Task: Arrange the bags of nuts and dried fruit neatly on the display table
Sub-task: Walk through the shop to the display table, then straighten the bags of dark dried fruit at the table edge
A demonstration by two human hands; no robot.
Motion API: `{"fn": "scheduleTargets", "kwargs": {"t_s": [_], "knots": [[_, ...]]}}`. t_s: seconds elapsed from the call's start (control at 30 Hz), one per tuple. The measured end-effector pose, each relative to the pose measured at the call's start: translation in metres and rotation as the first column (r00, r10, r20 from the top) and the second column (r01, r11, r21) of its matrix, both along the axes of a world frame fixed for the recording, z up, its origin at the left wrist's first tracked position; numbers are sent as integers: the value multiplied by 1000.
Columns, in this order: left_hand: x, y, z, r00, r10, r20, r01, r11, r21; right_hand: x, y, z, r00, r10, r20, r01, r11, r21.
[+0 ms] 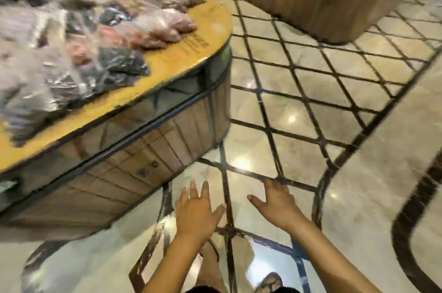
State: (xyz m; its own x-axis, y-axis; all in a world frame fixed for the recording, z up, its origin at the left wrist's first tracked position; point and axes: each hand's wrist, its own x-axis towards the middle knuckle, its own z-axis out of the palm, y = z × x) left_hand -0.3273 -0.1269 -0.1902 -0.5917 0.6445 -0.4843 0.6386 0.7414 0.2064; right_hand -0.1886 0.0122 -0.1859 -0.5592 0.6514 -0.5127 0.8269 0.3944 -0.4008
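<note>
The display table (pixel 167 61) has a rounded yellow top and wood-panelled sides, and fills the left of the head view. Several clear plastic bags of nuts and dried fruit lie heaped on it: pinkish bags (pixel 165 25) near the rounded end, dark bags (pixel 122 63) closer to the front edge. The picture is blurred. My left hand (pixel 196 214) and my right hand (pixel 277 206) hang over the floor, below and right of the table, both with fingers spread and holding nothing. Neither hand touches the table or a bag.
A second wood-sided display stand (pixel 311 1) is at the top right, across an aisle. The glossy beige floor (pixel 311 101) has a dark diamond grid. My sandalled feet (pixel 270 280) show at the bottom edge.
</note>
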Motion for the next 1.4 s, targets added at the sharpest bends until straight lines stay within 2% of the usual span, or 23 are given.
{"fn": "scheduleTargets", "kwargs": {"t_s": [0.17, 0.33, 0.43, 0.73, 0.9, 1.13, 1.4], "knots": [[-75, -33, 9, 982, 186, -28, -185, 982, 42, -89, -8, 9, 987, 157, -41, -156, 988, 8], [-154, -48, 21, 948, 308, -79, -297, 947, 124, -180, -13, 22, 966, 251, -59, -248, 967, 54], [-191, -55, 32, 928, 352, -121, -331, 930, 162, -221, -18, 28, 957, 267, -117, -263, 964, 49], [-251, -58, 63, 853, 514, -92, -457, 820, 346, -289, 10, 34, 934, 298, -198, -304, 953, -1], [-294, -25, 80, 817, 567, -102, -479, 766, 428, -350, 60, 45, 909, 315, -272, -323, 946, 15], [-392, 64, 99, 740, 662, -117, -527, 679, 511, -471, 156, 68, 822, 400, -406, -402, 912, 84], [-500, 162, 130, 702, 691, -175, -521, 665, 535, -591, 259, 94, 763, 398, -510, -395, 911, 119]]}}
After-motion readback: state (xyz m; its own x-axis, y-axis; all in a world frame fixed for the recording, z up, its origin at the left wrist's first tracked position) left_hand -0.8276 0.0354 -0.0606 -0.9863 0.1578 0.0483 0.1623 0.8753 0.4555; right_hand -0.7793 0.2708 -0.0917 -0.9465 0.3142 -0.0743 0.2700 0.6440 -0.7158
